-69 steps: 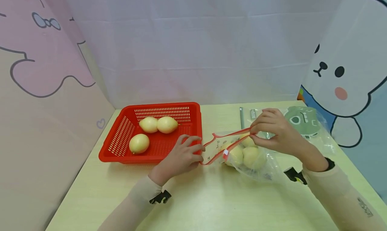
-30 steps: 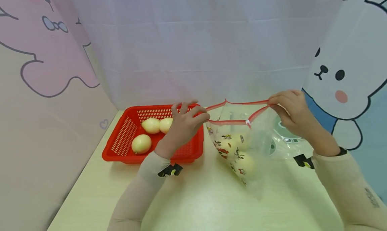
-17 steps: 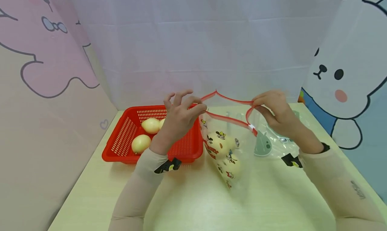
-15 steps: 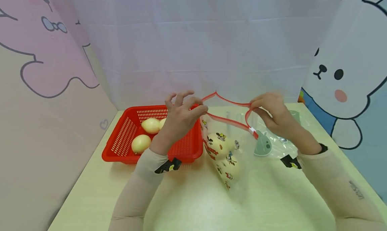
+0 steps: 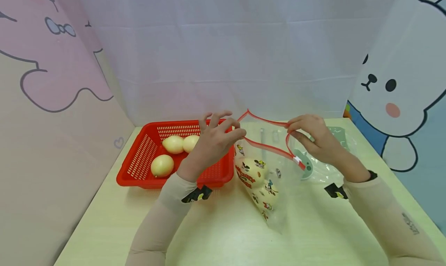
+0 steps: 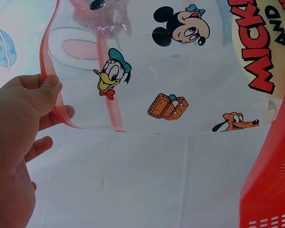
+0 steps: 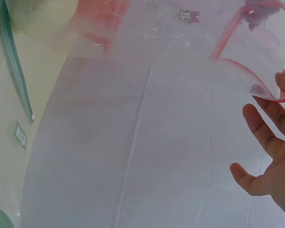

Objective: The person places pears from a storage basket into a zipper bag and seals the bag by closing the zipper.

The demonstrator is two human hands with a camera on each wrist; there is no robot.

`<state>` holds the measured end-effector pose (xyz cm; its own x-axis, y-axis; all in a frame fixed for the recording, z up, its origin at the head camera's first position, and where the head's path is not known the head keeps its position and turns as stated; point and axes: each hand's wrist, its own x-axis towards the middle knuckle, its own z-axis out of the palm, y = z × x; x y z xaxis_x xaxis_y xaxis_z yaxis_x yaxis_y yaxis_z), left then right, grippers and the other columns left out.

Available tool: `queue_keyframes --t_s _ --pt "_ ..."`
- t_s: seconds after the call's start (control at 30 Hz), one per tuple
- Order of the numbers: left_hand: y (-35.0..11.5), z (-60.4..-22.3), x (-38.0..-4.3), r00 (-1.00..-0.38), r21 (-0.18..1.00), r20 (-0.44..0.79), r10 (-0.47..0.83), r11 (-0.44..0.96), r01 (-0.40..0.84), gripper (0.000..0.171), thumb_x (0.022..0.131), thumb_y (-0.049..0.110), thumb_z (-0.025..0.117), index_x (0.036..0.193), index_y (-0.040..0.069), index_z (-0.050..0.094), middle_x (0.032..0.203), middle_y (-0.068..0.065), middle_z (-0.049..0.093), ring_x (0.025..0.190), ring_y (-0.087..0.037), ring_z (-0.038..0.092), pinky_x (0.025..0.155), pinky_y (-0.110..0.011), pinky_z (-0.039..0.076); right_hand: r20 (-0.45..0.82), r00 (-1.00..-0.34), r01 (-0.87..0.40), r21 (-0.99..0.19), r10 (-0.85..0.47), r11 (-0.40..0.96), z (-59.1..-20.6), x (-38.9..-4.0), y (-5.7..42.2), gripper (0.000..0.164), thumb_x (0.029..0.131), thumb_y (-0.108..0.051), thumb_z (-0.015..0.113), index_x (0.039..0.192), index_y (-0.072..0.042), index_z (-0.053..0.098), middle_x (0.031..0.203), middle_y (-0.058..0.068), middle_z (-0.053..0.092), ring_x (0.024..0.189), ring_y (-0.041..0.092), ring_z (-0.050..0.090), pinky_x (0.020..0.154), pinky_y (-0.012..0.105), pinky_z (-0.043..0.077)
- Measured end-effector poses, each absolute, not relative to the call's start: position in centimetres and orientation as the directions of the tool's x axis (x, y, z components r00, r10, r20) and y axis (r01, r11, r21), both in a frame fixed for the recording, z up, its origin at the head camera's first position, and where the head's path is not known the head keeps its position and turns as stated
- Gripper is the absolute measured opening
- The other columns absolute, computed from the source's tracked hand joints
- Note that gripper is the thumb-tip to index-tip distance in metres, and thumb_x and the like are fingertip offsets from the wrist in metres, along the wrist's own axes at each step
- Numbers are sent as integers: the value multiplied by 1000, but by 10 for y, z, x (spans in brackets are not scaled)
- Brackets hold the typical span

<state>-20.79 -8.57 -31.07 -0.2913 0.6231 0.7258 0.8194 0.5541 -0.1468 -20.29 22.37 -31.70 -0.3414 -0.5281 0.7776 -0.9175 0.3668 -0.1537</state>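
Note:
Between both hands hangs a clear zip bag [image 5: 258, 177] with a red zip edge, a white slider and cartoon prints; its mouth gapes. Pale yellow round fruits show through its lower part. My left hand [image 5: 216, 144] pinches the left end of the red edge between thumb and index finger, the other fingers spread. At the opposite end, my right hand [image 5: 315, 136] pinches the red edge near the slider. In the left wrist view the thumb of the left hand [image 6: 19, 123] presses on the red strip. The right wrist view has the right hand [image 7: 275, 137] at the bag's corner.
A red plastic basket [image 5: 139, 181] stands at the left with 3 pale yellow fruits [image 5: 162, 165] visible in it. Behind the right hand, a clear bag with green prints [image 5: 338, 136] lies flat on the pale table [image 5: 223, 242]. A white curtain [image 5: 223, 57] closes off the back.
The zip bag, low at first with its fruits on the table, was lifted and pulled upright with its mouth spread. Since half a second ago, both hands have lowered slightly.

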Motion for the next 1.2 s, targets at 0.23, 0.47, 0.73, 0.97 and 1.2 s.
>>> queue_keyframes --t_s 0.23,0.47,0.73,0.97,1.2 --pt "-86 -311 -209 -284 -155 725 628 550 821 14 90 13 74 97 23 67 102 0 61 124 -32 46 97 -62 23 775 -401 -888 -197 -489 416 -308 -194 226 51 103 -43 50 112 4 66 114 19 67 112 23 60 104 30 32" --pt "-85 -310 -209 -286 -144 728 623 547 825 11 92 15 72 97 23 67 101 0 61 124 -33 47 97 -63 23 875 -374 -810 -147 -307 568 -290 -168 216 54 98 -51 53 82 -1 66 91 17 63 86 35 56 84 41 34" --pt "-85 -309 -208 -297 -136 728 618 554 821 9 92 15 71 96 23 67 101 0 61 125 -31 45 97 -63 22 861 -384 -743 -73 -333 666 -280 -139 202 58 97 -57 50 66 -10 66 72 7 63 75 32 53 73 53 31" --pt "-82 -310 -207 -290 -134 735 613 551 824 8 93 17 71 96 22 67 101 -1 61 124 -32 46 97 -63 22 764 -503 -660 -39 -403 750 -283 -124 191 66 94 -70 42 72 -14 69 73 0 66 75 29 57 74 53 36" --pt "-78 -311 -208 -269 -163 727 631 539 826 7 93 18 71 97 23 66 100 0 61 124 -31 47 98 -62 22 731 -489 -703 -6 -476 712 -288 -123 185 20 85 -29 61 73 -15 70 77 0 66 77 28 57 77 58 41"
